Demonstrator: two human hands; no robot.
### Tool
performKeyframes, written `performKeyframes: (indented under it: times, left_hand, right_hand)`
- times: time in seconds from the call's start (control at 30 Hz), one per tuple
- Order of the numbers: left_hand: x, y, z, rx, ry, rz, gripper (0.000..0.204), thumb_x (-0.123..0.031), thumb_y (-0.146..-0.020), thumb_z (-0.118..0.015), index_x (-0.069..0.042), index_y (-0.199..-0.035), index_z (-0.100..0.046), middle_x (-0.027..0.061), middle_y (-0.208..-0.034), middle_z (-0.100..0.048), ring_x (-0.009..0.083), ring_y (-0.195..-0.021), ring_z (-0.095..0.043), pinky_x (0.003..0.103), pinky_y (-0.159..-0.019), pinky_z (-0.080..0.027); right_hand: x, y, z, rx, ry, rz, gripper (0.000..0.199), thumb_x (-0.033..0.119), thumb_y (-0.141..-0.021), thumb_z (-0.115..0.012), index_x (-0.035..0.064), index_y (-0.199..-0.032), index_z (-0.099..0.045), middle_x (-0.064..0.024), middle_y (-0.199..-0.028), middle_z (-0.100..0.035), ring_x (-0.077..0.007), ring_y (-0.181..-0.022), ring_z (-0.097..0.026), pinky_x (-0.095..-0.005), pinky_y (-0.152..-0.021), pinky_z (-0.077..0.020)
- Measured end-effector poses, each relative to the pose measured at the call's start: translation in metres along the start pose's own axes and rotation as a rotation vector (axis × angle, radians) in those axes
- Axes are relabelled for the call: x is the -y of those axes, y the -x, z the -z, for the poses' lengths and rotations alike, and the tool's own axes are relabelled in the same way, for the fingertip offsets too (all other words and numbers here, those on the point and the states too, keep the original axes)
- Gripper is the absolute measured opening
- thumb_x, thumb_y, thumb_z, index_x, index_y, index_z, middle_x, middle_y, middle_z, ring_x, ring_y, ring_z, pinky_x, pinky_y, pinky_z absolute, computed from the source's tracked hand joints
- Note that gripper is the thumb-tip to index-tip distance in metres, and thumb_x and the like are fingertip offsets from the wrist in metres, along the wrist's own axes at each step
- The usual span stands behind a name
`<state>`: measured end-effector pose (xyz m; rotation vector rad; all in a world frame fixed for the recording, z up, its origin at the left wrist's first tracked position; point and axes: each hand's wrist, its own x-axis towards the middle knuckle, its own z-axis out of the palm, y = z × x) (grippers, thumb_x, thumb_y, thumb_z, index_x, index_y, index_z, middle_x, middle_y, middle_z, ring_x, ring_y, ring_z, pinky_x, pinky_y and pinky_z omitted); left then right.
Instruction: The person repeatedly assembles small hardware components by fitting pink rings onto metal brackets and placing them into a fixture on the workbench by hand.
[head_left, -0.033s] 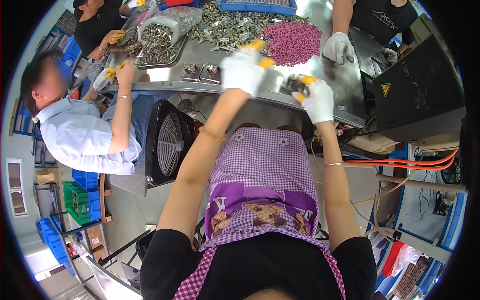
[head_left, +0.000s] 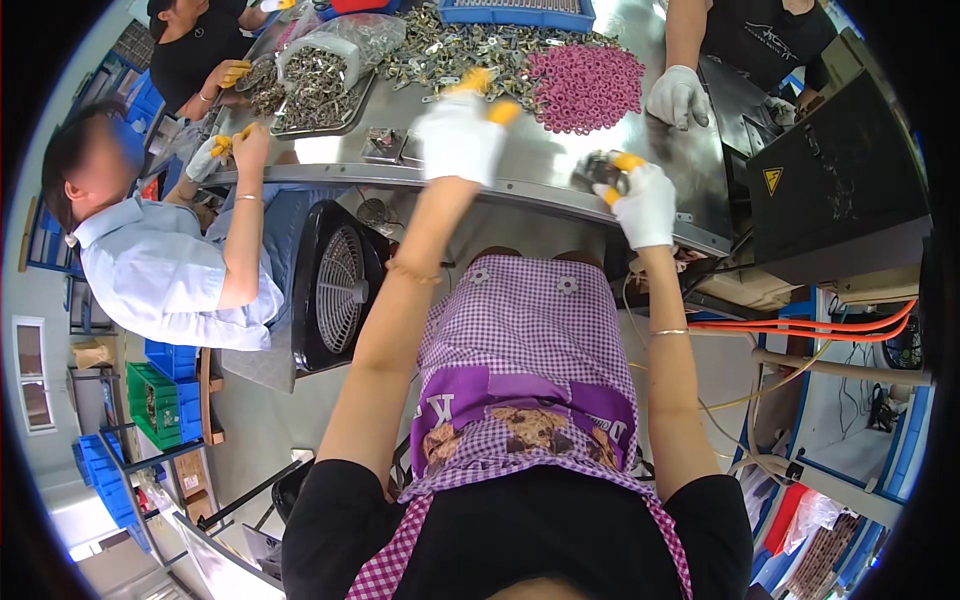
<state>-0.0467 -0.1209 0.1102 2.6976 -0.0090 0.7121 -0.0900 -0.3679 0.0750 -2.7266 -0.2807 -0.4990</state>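
Note:
My left hand (head_left: 458, 140), in a white glove with yellow fingertips, hovers by the table's front edge, just short of a heap of small metal parts (head_left: 425, 62). Motion smears its fingers, so any item in them cannot be made out. To the right, my right hand (head_left: 640, 198), gloved the same way, grips a dark, shiny metal block (head_left: 598, 172) between thumb and fingers above the table edge. A pile of small pink rings (head_left: 585, 88) lies beyond and between my hands. Left of my left hand sits a small square metal block (head_left: 383, 145); another beside it is partly covered.
A tray of small metal parts (head_left: 318, 100) and a blue tray (head_left: 515, 14) stand on the metal table (head_left: 340, 172). A co-worker's gloved hand (head_left: 680, 97) rests at the right. A person in light blue (head_left: 170, 260) sits left, near a black fan (head_left: 340, 285).
My left hand has shifted left, now covering part of one metal block. My right hand has moved slightly right and down, still holding the dark block.

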Motion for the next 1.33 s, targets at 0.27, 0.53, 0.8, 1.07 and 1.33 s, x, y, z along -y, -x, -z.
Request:
performKeyframes:
  times: [0.27,0.53,0.8,1.07,1.33]
  left_hand:
    - [0.148,-0.011,-0.007,0.107,-0.107,0.683,0.049,-0.05,-0.092,-0.044,-0.012,-0.117,-0.059,0.0151,-0.105,-0.067,0.0329,-0.093,-0.065,0.041,-0.079,-0.05]
    - [0.087,0.002,-0.026,0.29,0.019,0.547,0.047,-0.046,-0.092,-0.042,-0.013,-0.122,-0.057,0.0136,-0.112,-0.066,0.0325,-0.099,-0.064,0.043,-0.085,-0.049]
    - [0.054,-0.023,-0.054,0.216,-0.11,0.182,0.034,-0.037,-0.089,-0.052,-0.016,-0.114,-0.063,0.014,-0.101,-0.066,0.0298,-0.09,-0.064,0.042,-0.076,-0.049]
    - [0.06,-0.045,-0.068,0.17,-0.368,0.024,0.023,-0.029,-0.081,-0.063,-0.015,-0.099,-0.066,0.0132,-0.09,-0.064,0.0288,-0.08,-0.063,0.04,-0.067,-0.046]
    - [0.047,-0.032,-0.04,0.238,-0.004,0.262,0.031,-0.037,-0.082,-0.063,-0.017,-0.106,-0.062,0.0153,-0.1,-0.067,0.0342,-0.091,-0.065,0.045,-0.08,-0.05]
  right_hand:
    - [-0.089,-0.038,0.002,-0.142,0.29,-0.469,0.042,0.035,-0.078,-0.069,0.0134,-0.113,-0.063,-0.0098,-0.1,-0.065,-0.0296,-0.084,-0.064,-0.0383,-0.076,-0.0507]
    - [-0.114,-0.056,-0.002,-0.139,0.328,-0.593,0.042,0.038,-0.081,-0.066,0.0141,-0.115,-0.061,-0.011,-0.103,-0.063,-0.0286,-0.087,-0.063,-0.0394,-0.076,-0.0501]
    - [-0.092,-0.055,0.001,-0.148,0.529,-0.55,0.045,0.04,-0.083,-0.063,0.0147,-0.121,-0.058,-0.0112,-0.106,-0.062,-0.0291,-0.088,-0.063,-0.0403,-0.077,-0.0496]
    - [-0.055,-0.07,-0.026,0.09,-0.26,-0.385,0.034,0.032,-0.086,-0.059,0.0161,-0.116,-0.064,-0.0066,-0.101,-0.067,-0.0291,-0.089,-0.063,-0.0401,-0.075,-0.0493]
    - [-0.046,-0.095,-0.044,0.138,0.044,-0.299,0.034,0.031,-0.086,-0.061,0.0164,-0.117,-0.066,-0.006,-0.106,-0.069,-0.0289,-0.091,-0.064,-0.0383,-0.081,-0.0486]
